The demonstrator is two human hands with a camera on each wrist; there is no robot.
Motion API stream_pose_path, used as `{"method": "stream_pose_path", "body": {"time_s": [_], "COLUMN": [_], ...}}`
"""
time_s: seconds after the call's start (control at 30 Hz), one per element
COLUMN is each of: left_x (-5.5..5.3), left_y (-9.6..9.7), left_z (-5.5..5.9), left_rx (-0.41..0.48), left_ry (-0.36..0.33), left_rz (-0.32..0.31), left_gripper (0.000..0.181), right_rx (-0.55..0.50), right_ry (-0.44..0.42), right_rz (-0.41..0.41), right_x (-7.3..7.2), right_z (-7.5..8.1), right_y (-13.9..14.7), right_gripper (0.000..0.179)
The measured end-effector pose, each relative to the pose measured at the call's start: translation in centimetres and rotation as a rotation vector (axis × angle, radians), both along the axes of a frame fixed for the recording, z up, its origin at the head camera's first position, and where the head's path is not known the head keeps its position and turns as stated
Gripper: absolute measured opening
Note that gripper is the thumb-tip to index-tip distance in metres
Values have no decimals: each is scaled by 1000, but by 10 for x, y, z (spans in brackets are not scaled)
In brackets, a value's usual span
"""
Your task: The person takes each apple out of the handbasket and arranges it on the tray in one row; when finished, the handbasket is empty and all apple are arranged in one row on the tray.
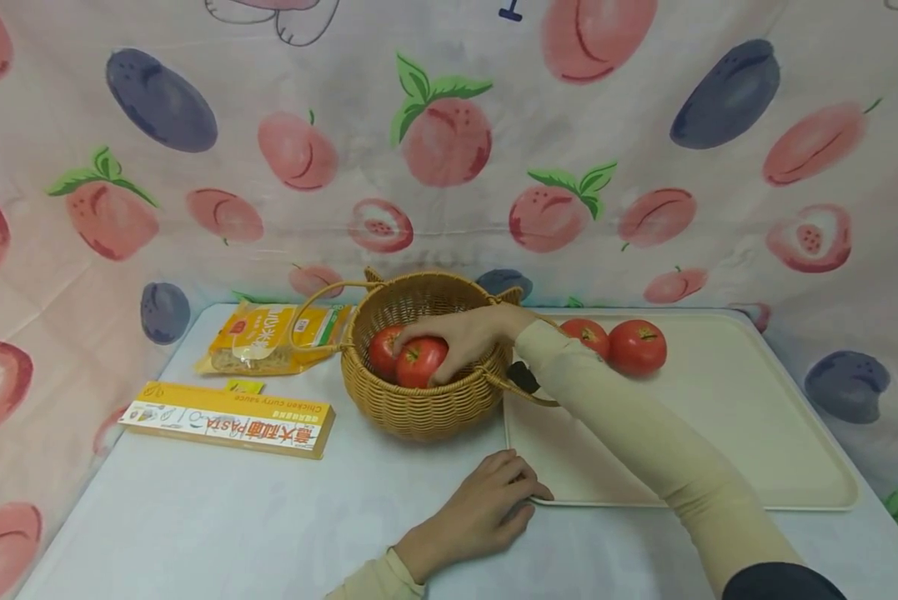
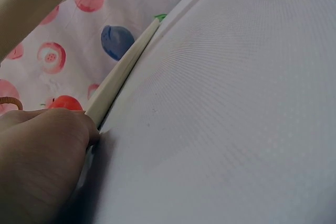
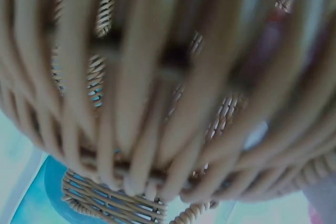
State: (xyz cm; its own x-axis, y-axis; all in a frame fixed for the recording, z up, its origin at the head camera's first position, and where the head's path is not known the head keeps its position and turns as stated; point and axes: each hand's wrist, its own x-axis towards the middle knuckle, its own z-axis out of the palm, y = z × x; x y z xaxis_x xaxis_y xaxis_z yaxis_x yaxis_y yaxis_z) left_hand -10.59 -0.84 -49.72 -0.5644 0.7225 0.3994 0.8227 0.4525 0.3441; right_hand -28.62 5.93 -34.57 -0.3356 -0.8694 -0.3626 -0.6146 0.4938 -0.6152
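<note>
In the head view, my right hand (image 1: 459,333) reaches down into a wicker basket (image 1: 418,421) and grips a red apple (image 1: 421,362). A second red apple (image 1: 383,352) lies beside it in the basket. My left hand (image 1: 486,504) rests at the near left corner of a cream tray (image 1: 734,433), its fingers touching the rim. In the left wrist view, that hand (image 2: 44,156) is at the edge of the tray (image 2: 123,72). Only the basket's weave (image 3: 142,87) fills the right wrist view; the right hand is hidden there.
Two more apples (image 1: 638,347) lie on the tray's far left part, one partly behind the right sleeve. Left of the basket are a yellow food bag (image 1: 257,342) and a long pasta box (image 1: 227,421). A fruit-print cloth (image 1: 449,225) hangs behind the table.
</note>
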Motion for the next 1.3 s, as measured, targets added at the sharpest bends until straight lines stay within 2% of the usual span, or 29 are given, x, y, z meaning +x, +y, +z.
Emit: {"method": "stream_pose_path", "body": {"time_s": [0.2,0.57,0.87,1.03,1.3], "left_x": [1,3,3,3,2], "left_y": [1,1,1,1,1], "left_z": [0,-1,0,0,1], "left_rx": [-2,-9,-3,-2,-10], "left_ry": [-23,-70,-50,-34,-56], "left_rz": [6,16,17,14,10], "left_gripper": [24,24,24,25,24], "right_rx": [-82,-202,-273,-329,-430], "right_ry": [-16,70,43,64,63], "right_rz": [-34,-104,-176,-223,-295], "right_x": [1,6,12,16,21], "right_z": [1,6,8,8,10], "right_y": [6,23,38,48,62], "right_gripper": [64,65,63,63,64]}}
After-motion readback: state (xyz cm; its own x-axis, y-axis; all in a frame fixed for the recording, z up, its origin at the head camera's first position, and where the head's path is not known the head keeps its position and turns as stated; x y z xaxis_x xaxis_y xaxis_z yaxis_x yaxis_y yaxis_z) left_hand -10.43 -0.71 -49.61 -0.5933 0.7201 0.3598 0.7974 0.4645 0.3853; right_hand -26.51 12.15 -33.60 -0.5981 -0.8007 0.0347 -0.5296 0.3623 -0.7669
